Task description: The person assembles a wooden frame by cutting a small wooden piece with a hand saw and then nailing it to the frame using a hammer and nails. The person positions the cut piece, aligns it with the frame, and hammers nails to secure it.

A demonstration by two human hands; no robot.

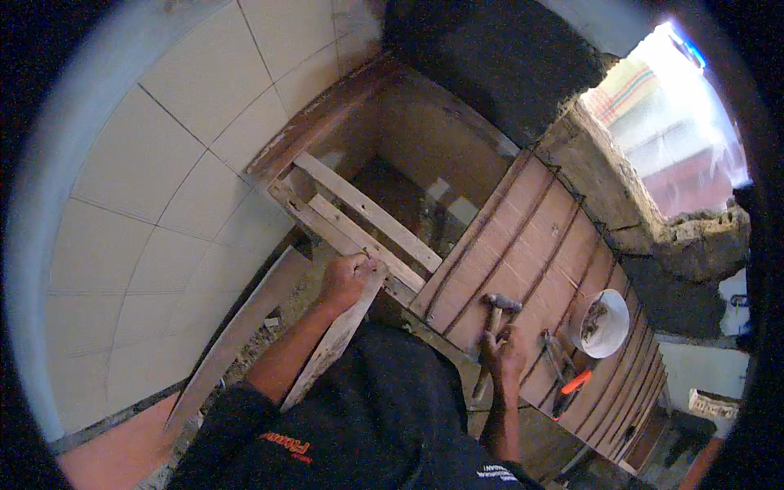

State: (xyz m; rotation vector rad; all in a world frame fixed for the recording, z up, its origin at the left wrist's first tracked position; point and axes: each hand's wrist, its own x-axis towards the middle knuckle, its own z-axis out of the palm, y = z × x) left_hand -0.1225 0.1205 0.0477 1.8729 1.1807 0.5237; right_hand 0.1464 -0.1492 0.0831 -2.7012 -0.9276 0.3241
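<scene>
My left hand (347,280) is closed at the upper end of a rough wooden plank (336,343), which slants down past my dark shirt. Its fingertips lie beside the wooden frame; whether a nail is also pinched in them is too small to tell. In my right hand (506,353) a hammer (503,303) is gripped by its handle, the metal head pointing up and away from me. It hangs over the near edge of a wooden panel (514,237) crossed by dark metal rods. Two light battens (371,214) bridge the gap left of the panel.
On the panel right of the hammer stand a white bucket (618,335) with residue inside, a pincer-like metal tool (553,353) and an orange-and-black handled tool (576,384). A tiled wall (163,212) rises at left. A rough-edged bright opening (670,122) is at upper right. Another board (237,327) leans near the wall.
</scene>
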